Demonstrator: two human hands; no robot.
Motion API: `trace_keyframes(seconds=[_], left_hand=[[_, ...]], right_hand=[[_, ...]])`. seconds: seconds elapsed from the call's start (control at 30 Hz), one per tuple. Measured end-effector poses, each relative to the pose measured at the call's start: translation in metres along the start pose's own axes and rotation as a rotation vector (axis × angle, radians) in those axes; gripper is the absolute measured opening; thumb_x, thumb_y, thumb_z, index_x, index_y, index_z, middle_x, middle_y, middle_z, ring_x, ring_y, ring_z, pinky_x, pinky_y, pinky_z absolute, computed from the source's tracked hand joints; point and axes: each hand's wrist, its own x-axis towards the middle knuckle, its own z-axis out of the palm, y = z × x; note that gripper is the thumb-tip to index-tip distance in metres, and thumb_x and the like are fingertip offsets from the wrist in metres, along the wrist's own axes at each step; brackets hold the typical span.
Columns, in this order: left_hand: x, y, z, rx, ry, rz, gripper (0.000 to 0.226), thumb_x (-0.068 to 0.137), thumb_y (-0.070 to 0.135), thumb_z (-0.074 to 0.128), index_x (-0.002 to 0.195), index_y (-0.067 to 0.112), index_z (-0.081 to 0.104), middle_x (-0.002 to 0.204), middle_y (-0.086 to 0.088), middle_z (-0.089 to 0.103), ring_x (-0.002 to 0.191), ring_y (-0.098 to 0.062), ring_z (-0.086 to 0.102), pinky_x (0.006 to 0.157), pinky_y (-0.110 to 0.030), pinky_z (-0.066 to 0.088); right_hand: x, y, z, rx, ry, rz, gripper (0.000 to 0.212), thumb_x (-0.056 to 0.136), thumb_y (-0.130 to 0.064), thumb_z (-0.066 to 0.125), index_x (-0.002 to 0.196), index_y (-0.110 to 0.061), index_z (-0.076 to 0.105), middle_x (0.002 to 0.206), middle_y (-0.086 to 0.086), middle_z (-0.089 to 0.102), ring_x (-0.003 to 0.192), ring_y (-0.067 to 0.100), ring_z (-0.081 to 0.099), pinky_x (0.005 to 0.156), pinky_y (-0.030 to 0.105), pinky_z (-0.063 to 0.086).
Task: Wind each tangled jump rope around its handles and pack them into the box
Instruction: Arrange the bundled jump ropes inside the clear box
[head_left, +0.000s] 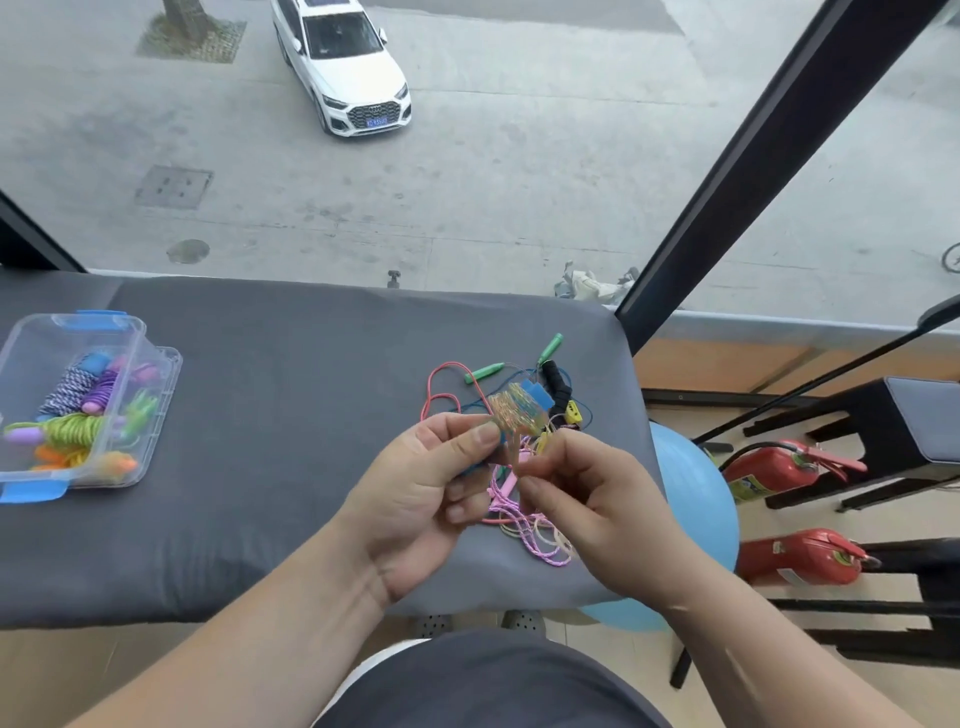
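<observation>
My left hand grips a pair of blue handles wound with a yellow-orange rope, held above the grey table. My right hand pinches the loose end of that rope just below the bundle. Under and behind my hands lies a tangle of ropes: a pink braided one, a red cord with green handles, a black handle and a blue cord. A clear plastic box with blue latches stands at the table's left and holds several wound ropes.
The grey padded table ends near my right hand; beyond its right edge are a blue exercise ball, two red fire extinguishers and black stools on the floor. A glass window runs along the table's far side.
</observation>
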Motion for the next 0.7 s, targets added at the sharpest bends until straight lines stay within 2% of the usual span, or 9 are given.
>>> trace_keyframes(seconds=[0.1, 0.2, 0.27, 0.33, 0.4, 0.5, 0.57, 0.63, 0.7], left_hand=[[-0.001, 0.000, -0.003, 0.059, -0.026, -0.036, 0.010, 0.082, 0.008, 0.073, 0.079, 0.010, 0.064, 0.072, -0.010, 0.060, 0.045, -0.006, 0.027, 0.039, -0.016, 0.022], [0.000, 0.006, -0.012, 0.228, -0.025, -0.055, 0.016, 0.079, 0.017, 0.072, 0.083, 0.012, 0.057, 0.071, -0.013, 0.057, 0.044, -0.008, 0.026, 0.039, -0.018, 0.023], [0.000, 0.011, -0.016, 0.352, -0.045, -0.073, 0.018, 0.078, 0.018, 0.072, 0.085, 0.012, 0.057, 0.071, -0.014, 0.058, 0.044, -0.010, 0.026, 0.040, -0.019, 0.021], [-0.001, 0.015, -0.019, 0.499, -0.077, -0.097, 0.020, 0.078, 0.015, 0.074, 0.088, 0.010, 0.058, 0.070, -0.014, 0.059, 0.044, -0.011, 0.030, 0.042, -0.020, 0.020], [-0.002, 0.015, -0.021, 0.676, -0.091, -0.104, 0.025, 0.078, 0.011, 0.079, 0.090, 0.008, 0.058, 0.067, -0.010, 0.060, 0.044, -0.011, 0.034, 0.045, -0.023, 0.019], [0.000, 0.011, -0.024, 0.914, -0.083, -0.070, 0.031, 0.071, 0.021, 0.086, 0.087, 0.009, 0.063, 0.074, -0.015, 0.066, 0.051, -0.015, 0.043, 0.049, -0.028, 0.031], [0.005, 0.011, -0.025, 1.033, -0.068, 0.005, 0.033, 0.068, 0.023, 0.091, 0.084, 0.010, 0.065, 0.082, -0.013, 0.074, 0.063, -0.015, 0.058, 0.061, -0.031, 0.048], [0.010, 0.012, -0.025, 1.135, -0.061, 0.053, 0.030, 0.069, 0.019, 0.093, 0.079, 0.014, 0.065, 0.074, -0.002, 0.074, 0.065, -0.012, 0.061, 0.068, -0.030, 0.050], [0.014, 0.013, -0.023, 1.263, -0.064, 0.069, 0.030, 0.069, 0.021, 0.093, 0.076, 0.019, 0.064, 0.068, 0.005, 0.067, 0.059, -0.009, 0.055, 0.062, -0.026, 0.046]], right_hand=[[0.006, 0.001, -0.005, -0.039, -0.037, -0.005, 0.015, 0.089, 0.000, 0.068, 0.083, -0.015, 0.065, 0.075, 0.002, 0.069, 0.070, 0.026, 0.064, 0.066, 0.044, 0.053], [0.015, 0.004, -0.018, -0.127, -0.089, -0.010, 0.014, 0.091, -0.003, 0.069, 0.088, -0.016, 0.068, 0.073, -0.004, 0.068, 0.067, 0.013, 0.063, 0.065, 0.030, 0.052], [0.022, 0.010, -0.028, -0.274, -0.150, -0.006, 0.004, 0.092, -0.011, 0.070, 0.089, -0.013, 0.068, 0.070, -0.003, 0.065, 0.064, 0.018, 0.058, 0.061, 0.034, 0.050], [0.030, 0.015, -0.037, -0.488, -0.214, -0.036, 0.005, 0.091, -0.016, 0.069, 0.087, -0.015, 0.067, 0.069, -0.003, 0.063, 0.063, 0.019, 0.055, 0.060, 0.038, 0.049], [0.039, 0.013, -0.044, -0.654, -0.312, -0.064, 0.005, 0.092, -0.023, 0.069, 0.092, -0.020, 0.072, 0.077, -0.006, 0.067, 0.069, 0.015, 0.059, 0.067, 0.037, 0.051], [0.055, 0.002, -0.045, -0.842, -0.416, -0.099, 0.014, 0.093, -0.037, 0.068, 0.096, -0.024, 0.073, 0.083, -0.014, 0.061, 0.078, 0.010, 0.056, 0.074, 0.033, 0.049], [0.064, -0.007, -0.042, -0.931, -0.395, -0.107, 0.016, 0.093, -0.040, 0.065, 0.094, -0.026, 0.072, 0.082, -0.016, 0.053, 0.082, 0.012, 0.056, 0.071, 0.031, 0.044], [0.069, -0.014, -0.033, -0.982, -0.338, -0.116, 0.015, 0.093, -0.040, 0.062, 0.092, -0.026, 0.069, 0.083, -0.015, 0.054, 0.086, 0.014, 0.057, 0.069, 0.030, 0.041], [0.071, -0.019, -0.019, -1.004, -0.296, -0.111, 0.016, 0.093, -0.040, 0.060, 0.092, -0.026, 0.068, 0.088, -0.011, 0.062, 0.088, 0.016, 0.058, 0.070, 0.032, 0.046]])
